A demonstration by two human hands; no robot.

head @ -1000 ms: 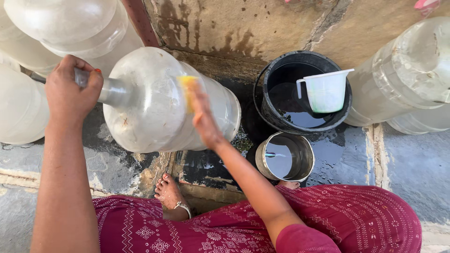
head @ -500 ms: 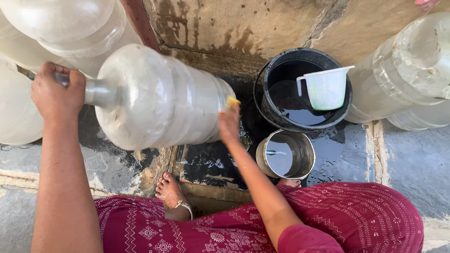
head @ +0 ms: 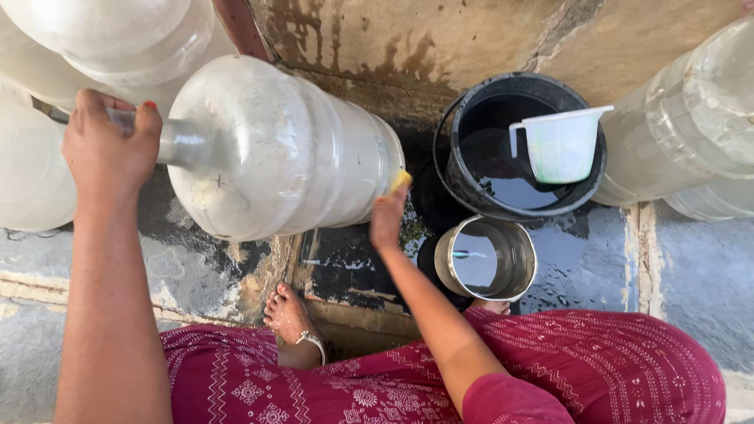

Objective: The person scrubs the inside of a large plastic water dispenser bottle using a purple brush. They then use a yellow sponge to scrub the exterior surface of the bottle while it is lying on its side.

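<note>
Big clear water jug (head: 275, 149), centre-left of frame, lying on its side, neck pointing left, base toward centre. I log it as wet, cloudy w/ suds.

My left hand (head: 106, 149), left edge: fingers wrapped tight round the jug's neck, fully closed on it.

My right hand (head: 389, 220), centre: fingers pinched on a yellow sponge (head: 400, 180), pressed vs. the jug's base edge. Sponge mostly hidden by the fingers.

Black bucket (head: 471, 188), upper right of centre, just beside the jug's base, holds dark water. White plastic mug (head: 561, 145) sits inside it, handle to the left.

Steel pot (head: 487, 259), just below the bucket, some water in it.

More clear jugs: approx. two at upper left (head: 102, 39), one at far left edge (head: 31, 173), two at right edge (head: 691, 118).

Bare foot (head: 287, 314) w/ anklet, lower centre, on the wet concrete floor (head: 204, 267). Maroon patterned dress (head: 597, 369) across bottom of frame.
</note>
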